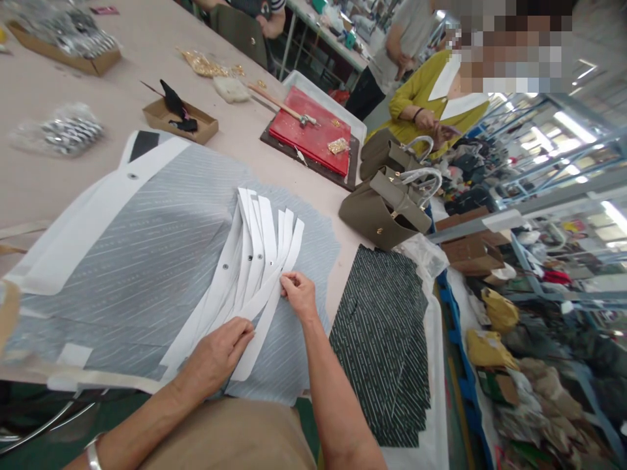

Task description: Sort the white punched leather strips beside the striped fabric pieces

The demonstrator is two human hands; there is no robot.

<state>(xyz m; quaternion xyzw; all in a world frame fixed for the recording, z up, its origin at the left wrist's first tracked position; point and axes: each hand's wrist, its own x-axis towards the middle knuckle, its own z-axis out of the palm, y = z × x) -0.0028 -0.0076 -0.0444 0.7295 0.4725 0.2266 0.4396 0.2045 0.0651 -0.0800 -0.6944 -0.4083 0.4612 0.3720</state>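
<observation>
A fan of long white strips (255, 261), several with a small round metal snap, lies on grey-blue patterned sheets (186, 222). My left hand (220, 352) is closed at the near part of the fan, thumb and fingers pinching a white strip that slants across the others. My right hand (300, 297) pinches near the far end of that slanting strip, above the right side of the fan. Another strip (259, 339) passes beneath, between my hands. The exact contact at the fingertips is partly hidden.
Dark striped sheets (382, 333) lie to the right. Beyond stand olive handbags (386, 205) and a red board (313, 127) with a hammer (304, 119). A small cardboard tray (206, 130) and bagged metal parts (73, 134) are at left. A person in yellow stands across.
</observation>
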